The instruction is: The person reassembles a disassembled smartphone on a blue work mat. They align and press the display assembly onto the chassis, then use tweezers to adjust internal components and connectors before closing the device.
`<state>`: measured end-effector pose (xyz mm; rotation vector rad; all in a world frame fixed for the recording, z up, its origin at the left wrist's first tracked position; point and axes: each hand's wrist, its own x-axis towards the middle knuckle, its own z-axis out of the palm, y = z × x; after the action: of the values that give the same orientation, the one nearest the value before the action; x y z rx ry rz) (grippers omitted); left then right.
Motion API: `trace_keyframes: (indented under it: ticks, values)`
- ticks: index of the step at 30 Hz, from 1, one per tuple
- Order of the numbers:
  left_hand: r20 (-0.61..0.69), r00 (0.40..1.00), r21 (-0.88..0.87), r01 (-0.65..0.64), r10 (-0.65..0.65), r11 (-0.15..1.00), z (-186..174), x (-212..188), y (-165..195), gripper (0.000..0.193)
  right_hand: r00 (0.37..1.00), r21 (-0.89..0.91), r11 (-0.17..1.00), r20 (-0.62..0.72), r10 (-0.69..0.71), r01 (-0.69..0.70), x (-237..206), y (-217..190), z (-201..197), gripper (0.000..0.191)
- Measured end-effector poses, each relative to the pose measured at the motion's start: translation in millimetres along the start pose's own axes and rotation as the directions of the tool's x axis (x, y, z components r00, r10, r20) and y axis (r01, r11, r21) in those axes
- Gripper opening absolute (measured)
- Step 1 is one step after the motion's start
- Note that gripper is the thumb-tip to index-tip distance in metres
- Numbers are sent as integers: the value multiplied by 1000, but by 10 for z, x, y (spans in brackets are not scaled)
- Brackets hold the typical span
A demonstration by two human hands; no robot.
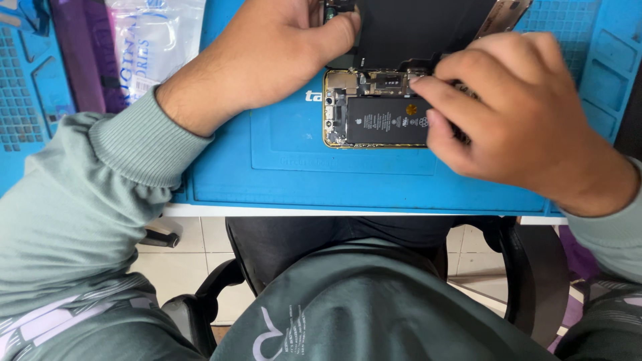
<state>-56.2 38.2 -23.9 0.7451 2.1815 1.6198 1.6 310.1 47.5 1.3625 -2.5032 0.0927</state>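
Phone body, opened and gold-rimmed, lies on the blue work mat just beyond the middle, its black battery and small boards showing. Nearest the viewer are the grey-green sleeves and lap, a black chair and pale floor tiles. Next comes the white table edge under the mat's near rim. Between that rim and the phone the mat is bare, a wide strip of open room. The right hand rests over the phone's right side, fingers bunched with the tips pressed down at the top of the battery; whether they pinch a tool I cannot tell. The left hand reaches in from the left, thumb and fingers gripping the near edge of the lifted black screen panel, which stands tilted over the phone's far end. Left of that arm, at the mat's far left, lie a clear plastic bag and a purple strip, well apart from the phone.
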Motion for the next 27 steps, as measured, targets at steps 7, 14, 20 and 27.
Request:
trace_keyframes:
  ticks: [7, 14, 20, 27]
  values:
    - [-5, 1000, 45, 9, -9, 999, -20, 7, 8, 16, 1000, -12, 1000, -14, -15, 15, -42, 21, 74, 24]
    - [4, 993, -75, -120, 120, 990, -19, 9, -17, 15, 1000, -38, 999, 5, -19, 19, -76, 23, 133, 26]
    - [-20, 991, 163, 137, -136, 977, -29, 10, 10, 19, 998, -43, 998, 40, -40, 41, -59, 22, 115, 36]
    - [12, 999, -5, -29, 29, 1000, -25, 15, -24, 17, 997, 53, 999, 72, -15, 11, -63, 15, 97, 60]
